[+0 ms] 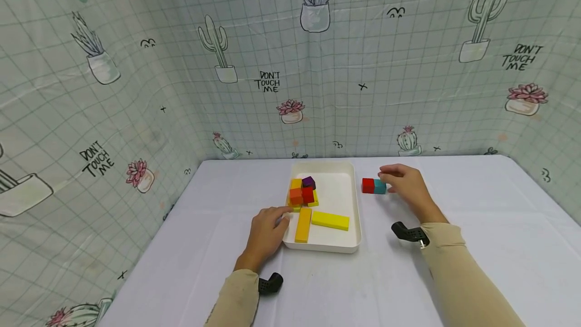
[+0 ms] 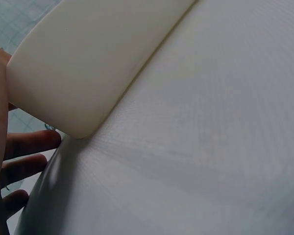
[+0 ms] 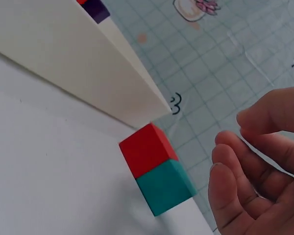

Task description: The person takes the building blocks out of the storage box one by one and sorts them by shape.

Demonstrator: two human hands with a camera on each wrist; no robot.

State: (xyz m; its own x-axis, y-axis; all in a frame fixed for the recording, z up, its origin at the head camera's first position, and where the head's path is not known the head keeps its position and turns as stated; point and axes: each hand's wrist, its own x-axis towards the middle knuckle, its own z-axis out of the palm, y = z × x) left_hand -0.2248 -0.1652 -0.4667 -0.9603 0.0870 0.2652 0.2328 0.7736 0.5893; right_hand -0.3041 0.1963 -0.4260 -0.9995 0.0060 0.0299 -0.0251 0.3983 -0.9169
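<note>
My left hand (image 1: 265,231) rests at the left rim of the white tray (image 1: 356,206), with the index finger reaching over the edge. In the left wrist view the tray's corner (image 2: 73,73) lies beside its loosely bent fingers (image 2: 32,144). To the right of the tray, a red cube (image 1: 368,185) and a teal cube (image 1: 380,186) stand side by side, touching, on the table. Next to the teal cube hovers my right hand (image 1: 410,191). Seen from the right wrist, its fingers (image 3: 225,183) are loosely curled, hold nothing and stay apart from the cubes.
Inside the tray lie two long yellow blocks (image 1: 330,220), an orange cube (image 1: 296,196), another red cube (image 1: 307,195), a purple block (image 1: 308,182) and more yellow pieces. A white cloth covers the table (image 1: 317,286). Behind it hangs a patterned curtain (image 1: 386,64).
</note>
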